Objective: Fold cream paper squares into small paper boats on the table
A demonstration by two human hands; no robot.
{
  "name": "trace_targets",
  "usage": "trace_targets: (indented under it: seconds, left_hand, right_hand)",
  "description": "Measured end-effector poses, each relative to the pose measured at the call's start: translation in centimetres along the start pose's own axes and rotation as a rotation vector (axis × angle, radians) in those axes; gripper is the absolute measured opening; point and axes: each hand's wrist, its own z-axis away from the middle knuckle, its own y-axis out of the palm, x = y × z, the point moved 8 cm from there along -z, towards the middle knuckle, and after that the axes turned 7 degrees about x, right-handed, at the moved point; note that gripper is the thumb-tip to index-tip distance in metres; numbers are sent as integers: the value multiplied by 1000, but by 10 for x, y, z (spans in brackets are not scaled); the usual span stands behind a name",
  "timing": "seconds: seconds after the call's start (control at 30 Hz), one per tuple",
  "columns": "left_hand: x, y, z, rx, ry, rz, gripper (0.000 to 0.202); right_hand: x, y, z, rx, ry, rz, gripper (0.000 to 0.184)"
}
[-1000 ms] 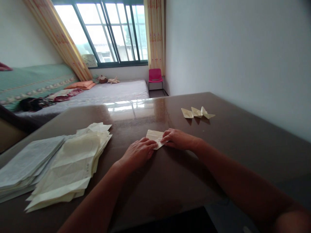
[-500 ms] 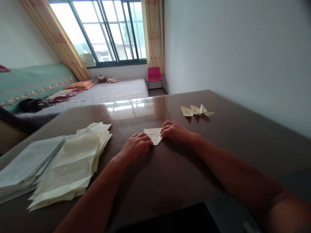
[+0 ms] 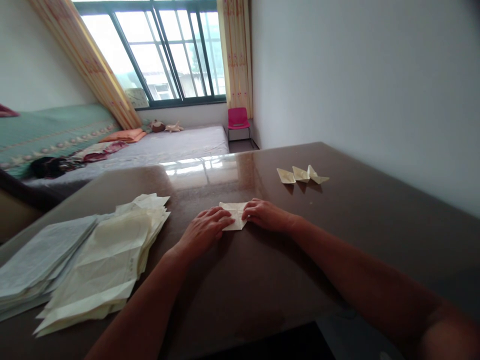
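Observation:
A small cream sheet of folded paper (image 3: pixel 235 212), with creases across it, lies on the brown table between my hands. My left hand (image 3: pixel 205 225) holds its left side, fingers over the paper and thumb at the near edge. At the right edge, my right hand (image 3: pixel 264 214) grips the paper with bent fingers and thumb. Its covered corners are hidden under my fingers. Farther back to the right stand three folded paper boats (image 3: pixel 301 174) in a row, close together.
To the left lies a stack of cream paper sheets (image 3: pixel 105 250), beside a stack of greyish sheets (image 3: pixel 41 257). The glossy table (image 3: pixel 240 280) reaches towards a bed (image 3: pixel 195 136) and a pink chair (image 3: pixel 238 119). A white wall (image 3: pixel 356 75) runs along the right.
My right hand has shifted slightly left and nearer along the paper's right edge. The paper's lower right corner now looks folded differently. My left hand stays at the left side.

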Motion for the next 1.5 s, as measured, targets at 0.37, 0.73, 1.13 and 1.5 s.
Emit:
trace_targets:
  seconds: [0.37, 0.73, 1.13, 1.5]
  left_hand:
    - [-31, 8, -6, 95, -1, 365, 28]
    - [6, 26, -9, 95, -392, 302, 21]
    - [4, 25, -10, 26, -401, 353, 25]
    - [-1, 26, -9, 12, -382, 220, 24]
  right_hand:
    - [-1, 4, 8, 217, 22, -229, 16]
    - [-7, 6, 12, 256, 133, -251, 16]
    - [-2, 8, 12, 300, 101, -244, 23]
    - [13, 7, 14, 348, -110, -141, 27]
